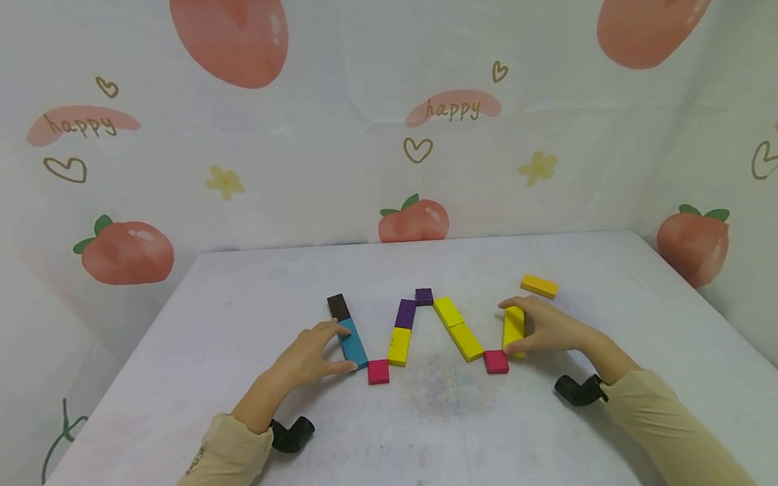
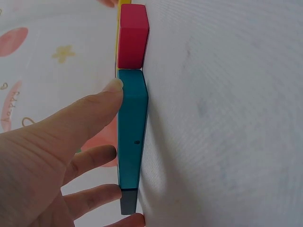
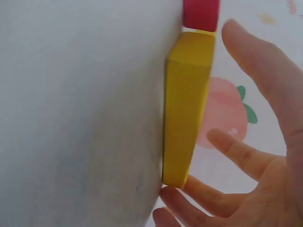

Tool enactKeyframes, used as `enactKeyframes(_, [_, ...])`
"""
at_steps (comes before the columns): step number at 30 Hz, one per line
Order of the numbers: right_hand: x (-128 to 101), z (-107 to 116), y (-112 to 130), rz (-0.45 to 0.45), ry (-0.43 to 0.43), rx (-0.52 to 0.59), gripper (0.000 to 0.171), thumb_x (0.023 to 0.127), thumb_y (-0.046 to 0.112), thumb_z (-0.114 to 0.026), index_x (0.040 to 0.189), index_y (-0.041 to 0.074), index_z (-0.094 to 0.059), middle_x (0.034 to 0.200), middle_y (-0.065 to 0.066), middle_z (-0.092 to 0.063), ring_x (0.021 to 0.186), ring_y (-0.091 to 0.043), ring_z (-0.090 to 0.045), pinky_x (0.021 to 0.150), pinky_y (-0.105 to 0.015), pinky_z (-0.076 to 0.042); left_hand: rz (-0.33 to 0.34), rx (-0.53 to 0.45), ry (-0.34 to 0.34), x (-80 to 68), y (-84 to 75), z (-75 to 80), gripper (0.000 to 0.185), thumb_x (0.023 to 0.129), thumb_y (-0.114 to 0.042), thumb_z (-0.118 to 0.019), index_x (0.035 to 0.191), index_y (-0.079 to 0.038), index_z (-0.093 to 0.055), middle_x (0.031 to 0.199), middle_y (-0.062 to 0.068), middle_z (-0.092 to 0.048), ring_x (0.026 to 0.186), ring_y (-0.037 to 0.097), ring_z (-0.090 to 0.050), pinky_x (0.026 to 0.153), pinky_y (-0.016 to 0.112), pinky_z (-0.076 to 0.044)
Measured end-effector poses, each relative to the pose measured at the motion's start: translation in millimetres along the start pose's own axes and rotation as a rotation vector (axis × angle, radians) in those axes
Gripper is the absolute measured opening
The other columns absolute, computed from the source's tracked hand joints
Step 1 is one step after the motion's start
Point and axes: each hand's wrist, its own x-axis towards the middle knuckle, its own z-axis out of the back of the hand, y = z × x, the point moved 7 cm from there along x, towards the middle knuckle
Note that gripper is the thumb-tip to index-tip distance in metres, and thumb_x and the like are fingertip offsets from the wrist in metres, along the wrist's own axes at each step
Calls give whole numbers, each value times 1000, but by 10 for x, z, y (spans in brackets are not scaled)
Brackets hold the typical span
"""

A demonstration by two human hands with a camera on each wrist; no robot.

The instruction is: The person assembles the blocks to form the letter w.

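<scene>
**Both hands on the block zigzag**

So there's a white table (image 1: 241, 445) with a zigzag line of flat coloured blocks laid out in the middle. The left hand (image 1: 312, 358) is at the teal block (image 1: 352, 342): thumb tip near its lower end, fingers on the side further up, so it's lightly pinching the block along its length. In the left wrist view the thumb tip presses the teal block right by the joint with the pink square (image 2: 132, 36), and the brown block (image 1: 338, 306) butts against the teal one's far end.

The right hand (image 1: 549, 328) is cupped round the yellow block (image 1: 512, 327) at the right end of the line, fingertip at the far end, thumb at the near end beside the other pink square (image 1: 496, 361). The right wrist view shows the thumb close by it, though I can't tell if it's actually touching.

A loose yellow block (image 1: 539, 286) lies just behind that hand, apart from the chain. Purple blocks (image 1: 414, 305) form the middle peak.
</scene>
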Motion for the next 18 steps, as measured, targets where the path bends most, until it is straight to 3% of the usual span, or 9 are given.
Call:
enactKeyframes(7, [-43, -9, -55, -8, 6, 4, 82, 69, 33, -81, 132, -2, -43, 136, -25, -45, 123, -41, -40, 103, -63, -33, -10, 4, -3, 5, -3, 4, 55, 81, -35, -71, 126, -10, -53, 144, 22, -39, 123, 43, -44, 99, 55, -43])
enactKeyframes(18, [-78, -11, -62, -1, 13, 9, 79, 70, 31, -81, 131, -3, -43, 134, -25, -45, 120, -40, -42, 102, -61, -35, 3, 8, 3, -1, -3, -2, 55, 80, -36, -71, 126, -11, -53, 145, 22, -38, 124, 42, -43, 100, 55, -42])
